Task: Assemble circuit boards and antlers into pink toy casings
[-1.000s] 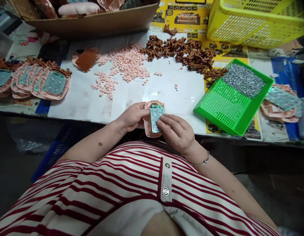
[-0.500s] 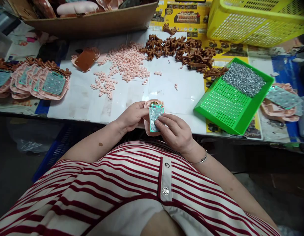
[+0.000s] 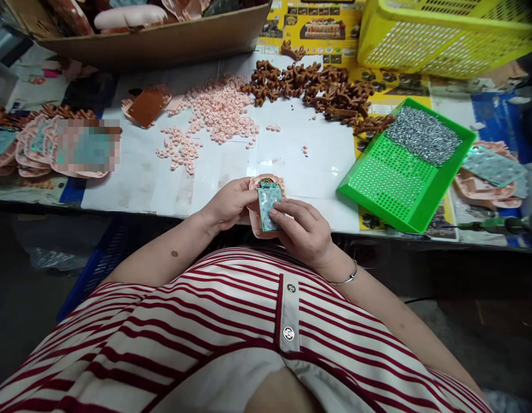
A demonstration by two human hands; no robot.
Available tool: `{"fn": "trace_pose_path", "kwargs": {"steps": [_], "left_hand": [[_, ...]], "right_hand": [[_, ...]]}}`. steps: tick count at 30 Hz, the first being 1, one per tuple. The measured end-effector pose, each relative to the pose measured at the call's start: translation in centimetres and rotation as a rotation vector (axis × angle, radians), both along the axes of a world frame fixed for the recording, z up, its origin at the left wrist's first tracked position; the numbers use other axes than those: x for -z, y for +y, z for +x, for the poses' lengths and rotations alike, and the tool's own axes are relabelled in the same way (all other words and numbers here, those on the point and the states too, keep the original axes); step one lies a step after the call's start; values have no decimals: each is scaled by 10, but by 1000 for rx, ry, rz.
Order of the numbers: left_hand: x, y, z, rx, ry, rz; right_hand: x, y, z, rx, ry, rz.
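My left hand (image 3: 231, 205) grips the left side of a pink plastic shell (image 3: 256, 222) at the table's front edge, its thumb near the board. A circuit board (image 3: 266, 201), green at its edges with a silvery grey face, lies in the shell, with dark wires (image 3: 269, 181) bunched above it. Closed around the right side is my right hand (image 3: 306, 229), thumb and fingertips pressed on the board's face. Whether the board sits fully down in the shell, I cannot tell.
Small pink parts (image 3: 222, 112) and brown antler-shaped pieces (image 3: 334, 92) lie behind my hands. A green tray (image 3: 377, 198) of screws stands right, near stacked shells (image 3: 492, 172) and a screwdriver-like tool (image 3: 493, 225). More shells are left; a cardboard box (image 3: 162, 49) and yellow basket (image 3: 442, 51) stand behind.
Both hands keep the shell and board in nearly the same place; the board has tilted slightly. A greenish screwdriver-like tool has come into sight at the right edge.
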State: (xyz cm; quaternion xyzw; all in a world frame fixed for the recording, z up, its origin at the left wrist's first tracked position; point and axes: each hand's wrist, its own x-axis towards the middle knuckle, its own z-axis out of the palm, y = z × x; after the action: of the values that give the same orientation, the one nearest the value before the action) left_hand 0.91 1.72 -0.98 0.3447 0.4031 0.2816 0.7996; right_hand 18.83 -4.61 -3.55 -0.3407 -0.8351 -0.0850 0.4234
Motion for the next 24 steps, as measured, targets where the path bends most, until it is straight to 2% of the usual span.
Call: {"fn": "trace_pose_path", "kwargs": {"steps": [9,12,16,24], "left_hand": [[9,11,-18,101,-214,-105],[8,8,-14,76,-170,-78],[6,4,-8,40,-119,-49],[4,0,-5,24,-104,74]], "right_hand": [[1,-2,3,19,15,-45],[-1,-2,1,-10,-46,-32],[-2,-4,0,-38,-91,-88],[-8,2,-4,96,-163,-289]]}}
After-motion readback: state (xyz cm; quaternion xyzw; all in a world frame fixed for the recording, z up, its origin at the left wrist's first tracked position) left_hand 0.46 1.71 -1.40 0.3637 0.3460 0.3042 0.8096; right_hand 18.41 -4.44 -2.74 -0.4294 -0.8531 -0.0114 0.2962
